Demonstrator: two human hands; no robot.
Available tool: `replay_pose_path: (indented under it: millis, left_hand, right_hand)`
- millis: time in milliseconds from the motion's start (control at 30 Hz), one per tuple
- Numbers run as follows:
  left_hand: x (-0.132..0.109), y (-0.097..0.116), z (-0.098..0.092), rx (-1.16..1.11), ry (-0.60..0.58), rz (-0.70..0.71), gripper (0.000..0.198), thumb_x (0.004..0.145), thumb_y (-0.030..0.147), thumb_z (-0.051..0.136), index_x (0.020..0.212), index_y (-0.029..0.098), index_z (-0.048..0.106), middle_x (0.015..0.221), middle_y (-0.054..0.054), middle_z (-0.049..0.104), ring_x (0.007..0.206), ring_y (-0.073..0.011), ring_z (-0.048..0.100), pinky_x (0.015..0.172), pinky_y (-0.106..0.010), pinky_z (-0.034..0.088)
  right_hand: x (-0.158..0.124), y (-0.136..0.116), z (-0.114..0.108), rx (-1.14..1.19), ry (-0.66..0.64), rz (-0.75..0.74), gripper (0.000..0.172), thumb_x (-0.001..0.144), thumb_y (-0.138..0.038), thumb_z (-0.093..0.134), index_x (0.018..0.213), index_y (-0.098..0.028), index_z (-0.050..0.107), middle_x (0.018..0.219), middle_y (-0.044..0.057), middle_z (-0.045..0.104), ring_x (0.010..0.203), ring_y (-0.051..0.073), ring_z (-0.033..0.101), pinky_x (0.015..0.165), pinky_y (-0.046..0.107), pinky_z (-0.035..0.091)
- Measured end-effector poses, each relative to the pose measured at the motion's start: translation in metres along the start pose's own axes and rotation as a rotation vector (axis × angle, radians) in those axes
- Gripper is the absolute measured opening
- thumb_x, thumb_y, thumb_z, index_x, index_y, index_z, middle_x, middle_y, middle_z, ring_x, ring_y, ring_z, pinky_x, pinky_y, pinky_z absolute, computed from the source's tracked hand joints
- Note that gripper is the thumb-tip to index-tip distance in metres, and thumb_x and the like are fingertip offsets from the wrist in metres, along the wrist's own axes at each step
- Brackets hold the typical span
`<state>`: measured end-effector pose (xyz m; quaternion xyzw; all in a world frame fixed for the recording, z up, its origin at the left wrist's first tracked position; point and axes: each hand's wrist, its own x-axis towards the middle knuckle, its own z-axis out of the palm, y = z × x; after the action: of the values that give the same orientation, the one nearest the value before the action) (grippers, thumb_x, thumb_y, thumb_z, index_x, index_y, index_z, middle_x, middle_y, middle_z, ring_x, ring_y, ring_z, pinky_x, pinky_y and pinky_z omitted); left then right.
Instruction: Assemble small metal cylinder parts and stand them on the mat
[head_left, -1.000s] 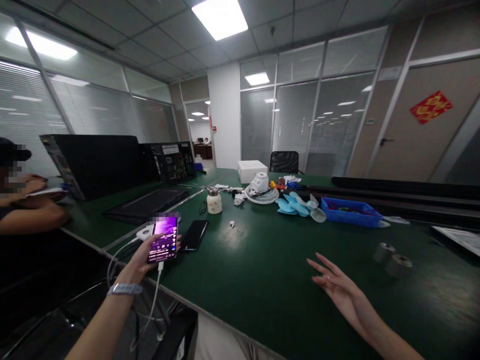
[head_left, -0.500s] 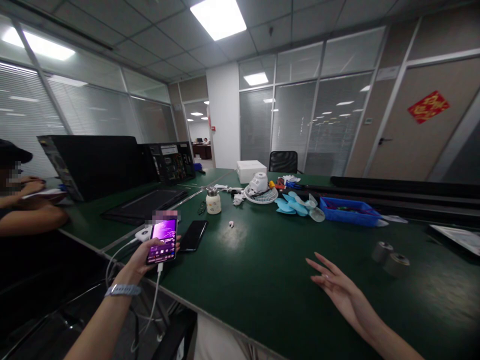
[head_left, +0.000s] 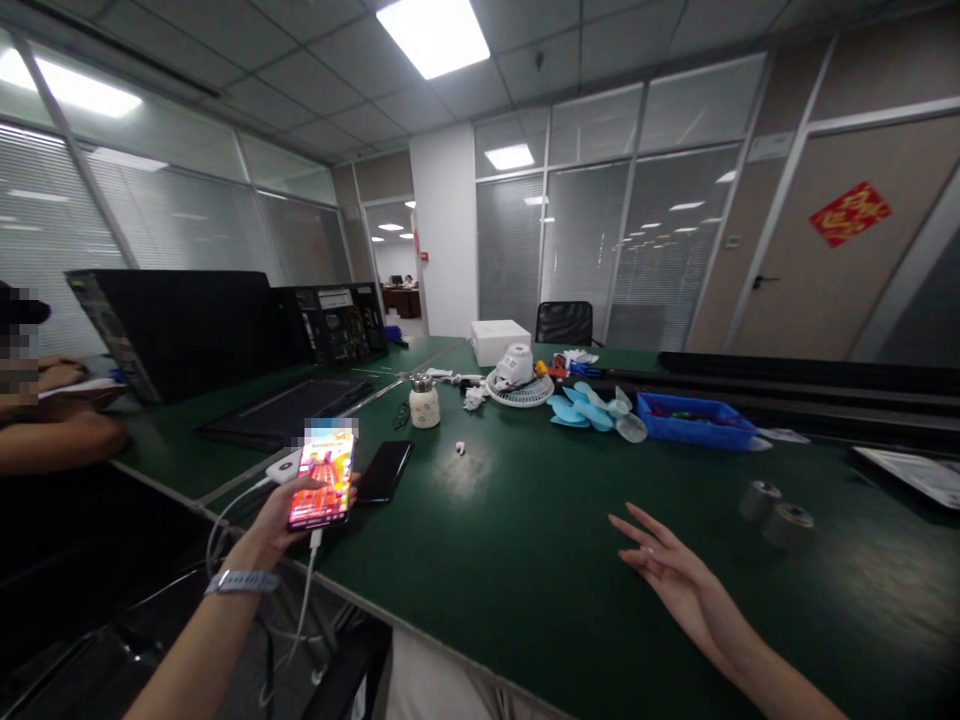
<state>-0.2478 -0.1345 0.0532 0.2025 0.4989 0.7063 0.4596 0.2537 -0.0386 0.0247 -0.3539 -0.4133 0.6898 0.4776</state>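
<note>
My left hand [head_left: 279,518] holds a lit phone [head_left: 324,480] upright near the table's front left edge, its thumb over the screen. A white cable [head_left: 309,590] runs down from the phone's lower end. Just right of it lies a dark phone [head_left: 386,471] on the green table [head_left: 480,560], and a white device [head_left: 282,468] sits behind my left wrist. My right hand [head_left: 660,560] rests at the right with its fingers spread and nothing in them. Small white earbuds [head_left: 460,448] lie between the hands, farther back.
Behind stand a cream bottle [head_left: 424,403], a white fan part [head_left: 519,385], blue fan blades [head_left: 589,408], a blue tray [head_left: 696,420] and a white box [head_left: 501,342]. Two metal cylinders [head_left: 787,527] are at the right. Computer cases [head_left: 180,330] and a person's arm [head_left: 67,440] are at the left.
The phone's screen has gone from a purple picture to a bright orange and yellow one. The view has shifted very slightly; both hands keep about the same pose.
</note>
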Motion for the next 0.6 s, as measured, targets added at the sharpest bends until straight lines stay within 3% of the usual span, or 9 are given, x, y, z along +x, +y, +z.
replay_pose_path:
  millis: [200, 333, 500, 600]
  left_hand:
    - [0.003, 0.0, -0.002, 0.033, -0.02, 0.019, 0.063, 0.077, 0.013, 0.058, 0.138, 0.007, 0.043, 0.093, -0.019, 0.073, 0.08, -0.0337, 0.071, 0.069, -0.043, 0.06]
    - [0.0, 0.007, 0.002, 0.068, -0.036, 0.065, 0.057, 0.09, 0.041, 0.047, 0.135, 0.006, 0.046, 0.086, -0.02, 0.073, 0.071, -0.0324, 0.071, 0.061, -0.043, 0.059]
    - [0.014, 0.041, -0.003, 0.248, 0.055, 0.006, 0.064, 0.093, 0.053, 0.032, 0.124, 0.0, 0.051, 0.081, -0.02, 0.072, 0.066, -0.0294, 0.069, 0.06, -0.037, 0.056]
    - [0.038, 0.069, -0.017, 0.384, 0.139, 0.117, 0.056, 0.094, 0.048, 0.037, 0.12, 0.0, 0.047, 0.09, -0.017, 0.07, 0.061, -0.0217, 0.066, 0.054, -0.027, 0.052]
  right_hand:
    - [0.002, 0.002, -0.002, -0.008, 0.005, -0.006, 0.054, 0.064, -0.034, 0.075, 0.116, -0.025, 0.062, 0.123, 0.01, 0.061, 0.085, 0.022, 0.066, 0.097, 0.043, 0.044]
    - [0.0, 0.0, 0.0, 0.022, 0.011, 0.015, 0.056, 0.063, -0.033, 0.077, 0.116, -0.026, 0.061, 0.123, 0.009, 0.062, 0.086, 0.022, 0.065, 0.101, 0.044, 0.041]
    - [-0.002, 0.0, 0.001, 0.027, 0.007, 0.018, 0.059, 0.065, -0.034, 0.077, 0.12, -0.025, 0.058, 0.126, 0.009, 0.06, 0.088, 0.02, 0.065, 0.099, 0.04, 0.043]
    - [-0.001, 0.001, -0.001, 0.032, 0.0, 0.024, 0.061, 0.066, -0.034, 0.077, 0.122, -0.025, 0.057, 0.128, 0.009, 0.059, 0.088, 0.019, 0.065, 0.095, 0.037, 0.045]
